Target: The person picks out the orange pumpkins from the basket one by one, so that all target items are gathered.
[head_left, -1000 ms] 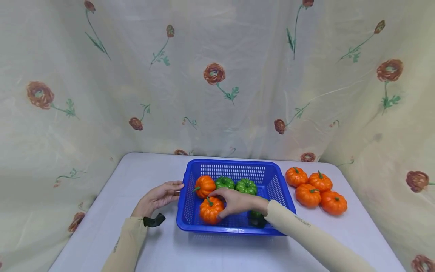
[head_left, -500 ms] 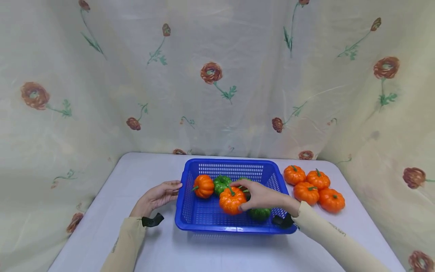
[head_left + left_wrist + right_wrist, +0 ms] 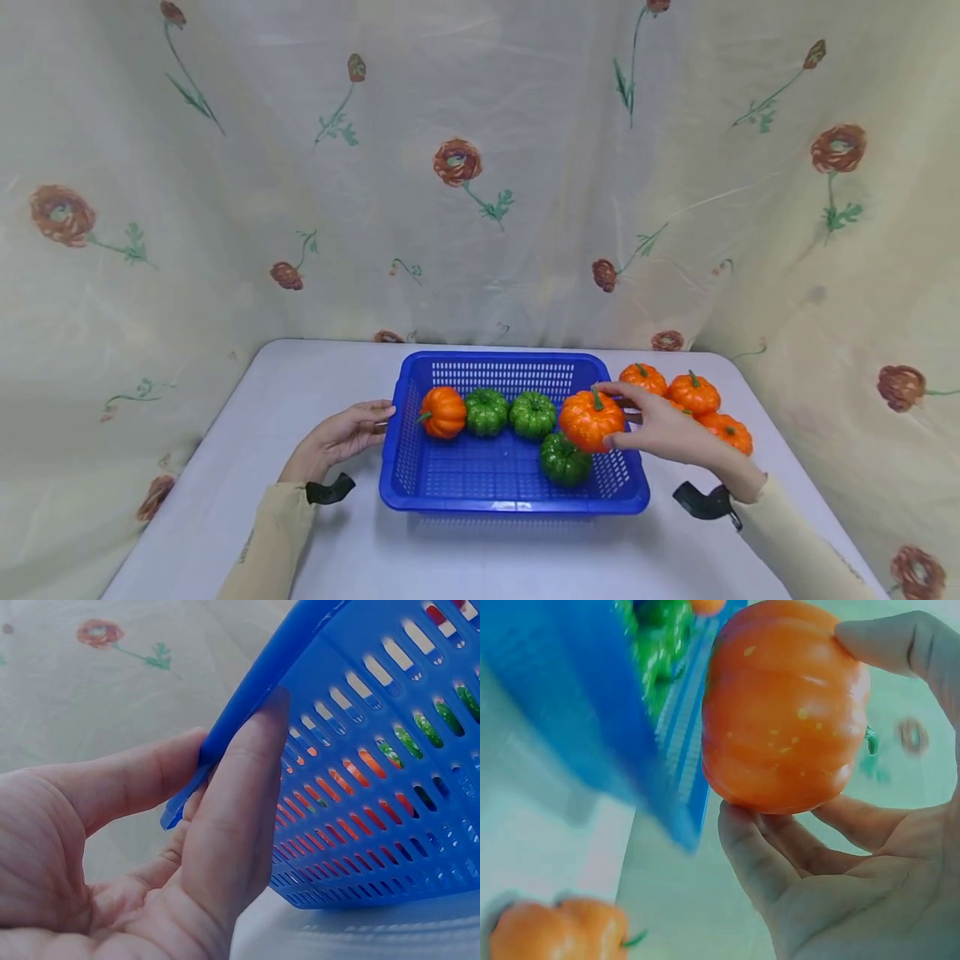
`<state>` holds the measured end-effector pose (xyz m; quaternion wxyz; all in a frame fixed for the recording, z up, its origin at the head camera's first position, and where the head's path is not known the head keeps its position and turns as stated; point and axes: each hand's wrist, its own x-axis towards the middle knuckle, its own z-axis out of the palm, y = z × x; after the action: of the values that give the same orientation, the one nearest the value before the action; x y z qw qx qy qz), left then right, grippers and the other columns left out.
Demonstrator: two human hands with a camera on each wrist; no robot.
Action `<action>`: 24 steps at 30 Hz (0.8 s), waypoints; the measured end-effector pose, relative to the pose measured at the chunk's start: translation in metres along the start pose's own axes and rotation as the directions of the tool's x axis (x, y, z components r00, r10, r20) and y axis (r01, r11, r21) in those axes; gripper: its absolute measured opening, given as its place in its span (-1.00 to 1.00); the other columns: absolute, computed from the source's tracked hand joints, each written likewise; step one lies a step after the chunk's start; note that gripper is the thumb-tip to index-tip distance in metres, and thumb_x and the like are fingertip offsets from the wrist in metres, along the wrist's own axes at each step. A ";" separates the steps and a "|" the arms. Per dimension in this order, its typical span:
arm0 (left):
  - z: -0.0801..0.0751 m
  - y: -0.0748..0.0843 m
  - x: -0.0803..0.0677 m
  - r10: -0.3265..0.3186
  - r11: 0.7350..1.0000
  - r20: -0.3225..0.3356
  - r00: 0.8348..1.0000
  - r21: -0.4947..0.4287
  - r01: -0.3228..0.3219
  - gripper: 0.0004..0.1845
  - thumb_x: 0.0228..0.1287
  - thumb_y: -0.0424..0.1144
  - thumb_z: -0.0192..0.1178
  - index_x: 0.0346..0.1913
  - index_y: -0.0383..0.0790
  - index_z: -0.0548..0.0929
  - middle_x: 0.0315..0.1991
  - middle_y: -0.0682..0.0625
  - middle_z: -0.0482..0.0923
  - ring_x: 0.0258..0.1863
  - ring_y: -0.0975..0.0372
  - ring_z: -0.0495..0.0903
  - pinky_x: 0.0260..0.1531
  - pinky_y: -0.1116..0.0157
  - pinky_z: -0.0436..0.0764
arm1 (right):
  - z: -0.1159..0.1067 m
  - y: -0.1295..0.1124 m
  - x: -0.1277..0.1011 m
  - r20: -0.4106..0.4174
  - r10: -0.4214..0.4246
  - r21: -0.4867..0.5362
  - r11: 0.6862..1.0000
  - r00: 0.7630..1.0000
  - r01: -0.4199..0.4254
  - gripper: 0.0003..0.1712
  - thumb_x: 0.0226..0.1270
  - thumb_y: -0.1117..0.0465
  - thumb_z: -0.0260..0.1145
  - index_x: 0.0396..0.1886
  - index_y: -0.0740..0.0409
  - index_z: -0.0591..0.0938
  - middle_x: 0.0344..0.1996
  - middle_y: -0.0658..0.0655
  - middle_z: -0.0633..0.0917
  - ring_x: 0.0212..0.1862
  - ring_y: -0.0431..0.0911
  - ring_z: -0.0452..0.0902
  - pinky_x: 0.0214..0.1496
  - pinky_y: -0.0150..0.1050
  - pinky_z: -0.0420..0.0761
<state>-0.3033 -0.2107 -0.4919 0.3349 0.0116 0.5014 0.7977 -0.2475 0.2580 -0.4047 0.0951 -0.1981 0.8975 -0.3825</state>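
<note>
My right hand (image 3: 667,427) grips an orange mini pumpkin (image 3: 587,423) between thumb and fingers. It is held above the right side of a blue plastic basket (image 3: 517,506); in the right wrist view, the fingertips support the pumpkin (image 3: 784,712) on one side and the thumb presses the other. At the basket's left end, my left hand (image 3: 341,437) pinches the rim (image 3: 251,690) between thumb and fingers. Inside the basket are another orange pumpkin (image 3: 444,413) at the left and three green pumpkins, one (image 3: 566,462) partly behind the held one.
Several orange pumpkins (image 3: 693,393) sit grouped on the white table (image 3: 330,375) right of the basket, partly covered by my right hand. A floral curtain (image 3: 390,208) hangs behind the table and along both sides.
My right hand has lifted the orange pumpkin from the basket's front left and carried it rightward, to above the right rim. The left hand keeps its hold on the basket.
</note>
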 end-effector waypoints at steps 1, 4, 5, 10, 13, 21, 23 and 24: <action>-0.001 -0.001 0.001 0.001 1.000 0.002 1.000 -0.005 -0.001 -0.60 0.33 -0.33 0.00 0.16 -0.33 0.19 -0.13 -0.08 0.54 -0.20 0.20 0.60 -0.08 0.26 0.58 | -0.004 0.005 -0.005 -0.019 0.022 0.007 1.000 1.000 -0.021 -0.16 0.01 0.04 0.40 0.28 0.10 0.24 0.19 0.23 0.36 0.17 0.18 0.31 0.07 0.02 0.50; -0.005 -0.003 0.003 0.004 1.000 -0.002 1.000 -0.019 -0.004 -0.59 0.34 -0.34 -0.02 0.18 -0.34 0.18 -0.11 -0.10 0.54 -0.20 0.19 0.60 -0.11 0.26 0.59 | -0.015 0.021 -0.022 -0.083 0.095 -0.011 0.995 0.992 -0.096 -0.15 0.05 0.03 0.37 0.30 0.17 0.21 0.17 0.34 0.35 0.15 0.25 0.30 -0.04 -0.02 0.58; -0.006 -0.004 0.005 0.004 1.000 -0.003 1.000 -0.024 -0.004 -0.60 0.34 -0.34 -0.03 0.18 -0.34 0.17 -0.11 -0.10 0.54 -0.20 0.19 0.60 -0.12 0.26 0.59 | -0.019 0.027 -0.027 -0.102 0.118 -0.011 0.993 0.988 -0.120 -0.15 0.06 0.03 0.36 0.30 0.19 0.20 0.17 0.37 0.34 0.15 0.27 0.29 -0.06 -0.02 0.58; -0.008 -0.005 0.007 0.006 0.999 -0.005 1.000 -0.035 -0.006 -0.60 0.32 -0.33 0.00 0.15 -0.34 0.20 -0.11 -0.11 0.54 -0.20 0.18 0.60 -0.13 0.26 0.60 | -0.033 0.059 -0.051 -0.162 0.195 -0.008 0.980 0.967 -0.199 -0.15 0.13 0.05 0.30 0.31 0.32 0.14 0.17 0.46 0.28 0.13 0.33 0.27 -0.09 -0.03 0.60; -0.008 -0.004 0.006 0.007 0.999 -0.005 1.000 -0.043 -0.007 -0.63 0.32 -0.34 0.01 0.13 -0.34 0.23 -0.11 -0.12 0.54 -0.21 0.17 0.60 -0.14 0.26 0.61 | -0.032 0.080 -0.061 -0.181 0.223 -0.006 0.974 0.958 -0.228 -0.14 0.16 0.03 0.28 0.29 0.39 0.13 0.18 0.48 0.26 0.13 0.35 0.27 -0.06 0.01 0.57; -0.007 -0.004 0.006 0.001 0.998 -0.016 1.000 -0.056 -0.002 -0.70 0.33 -0.34 -0.01 0.07 -0.32 0.29 -0.14 -0.11 0.55 -0.22 0.17 0.61 -0.16 0.25 0.61 | -0.014 0.123 -0.071 -0.137 0.384 -0.002 0.922 0.913 -0.388 -0.06 0.13 -0.01 0.29 0.27 0.49 0.09 0.20 0.53 0.20 0.17 0.38 0.18 0.08 0.16 0.42; -0.007 -0.005 0.007 0.004 0.999 -0.016 1.000 -0.046 -0.005 -0.70 0.34 -0.34 -0.02 0.08 -0.32 0.28 -0.14 -0.10 0.56 -0.22 0.17 0.61 -0.15 0.25 0.61 | -0.010 0.130 -0.072 -0.135 0.392 -0.002 0.918 0.910 -0.396 -0.05 0.11 -0.01 0.31 0.26 0.50 0.09 0.19 0.54 0.20 0.17 0.39 0.17 0.09 0.19 0.40; -0.007 -0.006 0.007 0.004 0.999 -0.013 1.000 -0.041 -0.005 -0.70 0.34 -0.34 -0.02 0.09 -0.32 0.27 -0.14 -0.10 0.55 -0.22 0.18 0.61 -0.14 0.25 0.60 | -0.009 0.133 -0.072 -0.136 0.398 -0.003 0.916 0.907 -0.402 -0.04 0.10 -0.02 0.32 0.26 0.50 0.09 0.19 0.55 0.20 0.16 0.39 0.17 0.09 0.20 0.39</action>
<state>-0.3084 -0.2111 -0.5023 0.3299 0.0007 0.4870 0.8087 -0.2231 0.3782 -0.4935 0.1084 0.0145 0.9291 -0.3532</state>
